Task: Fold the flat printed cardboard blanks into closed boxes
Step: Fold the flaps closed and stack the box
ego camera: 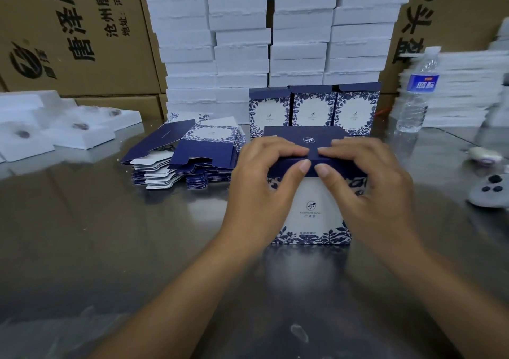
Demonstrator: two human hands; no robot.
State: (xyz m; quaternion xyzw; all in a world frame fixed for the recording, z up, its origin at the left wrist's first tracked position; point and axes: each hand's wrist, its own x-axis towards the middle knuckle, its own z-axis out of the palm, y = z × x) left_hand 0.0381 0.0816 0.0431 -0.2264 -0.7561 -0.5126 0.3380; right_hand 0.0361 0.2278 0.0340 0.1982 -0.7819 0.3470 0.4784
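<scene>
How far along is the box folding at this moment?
Done: three blue-and-white printed cardboard boxes stand erected in a row behind. In hand: the left hand and right hand pinch the navy top flap of a fourth box. Remaining: a stack of flat printed blanks.

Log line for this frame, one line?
step: closing top | left hand, right hand: pinch box flap | blanks: stacked left | upright boxes: three behind

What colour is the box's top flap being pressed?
The top flap is navy with a white logo; head view.
</scene>
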